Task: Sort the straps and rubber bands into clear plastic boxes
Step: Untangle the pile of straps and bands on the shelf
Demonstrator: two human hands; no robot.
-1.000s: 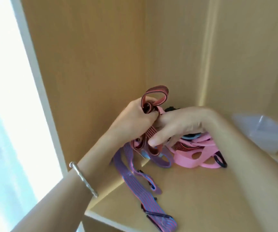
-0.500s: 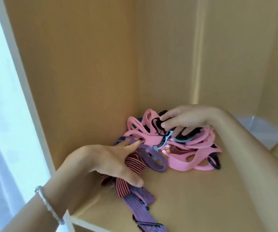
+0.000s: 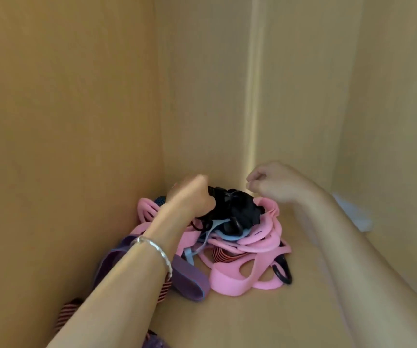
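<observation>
— Spotted the shift with the left hand [image 3: 192, 197]?

— Yes. Let go of the red-and-black striped elastic strap [image 3: 68, 312], now lying near and left under the forearm. Reached to the far side of the heap instead. Now clenched, somewhat blurred, round the black tangled fabric strap bundle [image 3: 235, 209] on top of the soft pink rubber bands [image 3: 252, 249].

— And the right hand [image 3: 272, 183]?

— Lifted off that same black bundle half a second back. Hovering just above and right of it, fingers curled in, seemingly empty. Apart from the left hand, not touching.

— Meaning for the sorting?

— Probably done with one strap and starting to work the next out of the heap. No boxing visible so far. Everything piled in the far left corner of the pale wooden shelf [image 3: 252, 317], well apart from the clear plastic box [image 3: 350, 209] on the far right, partly hidden behind the right forearm.

— Any snag?

— Possibly caught up with the light blue band [image 3: 230, 237] beneath. Best teased loose slowly.
</observation>
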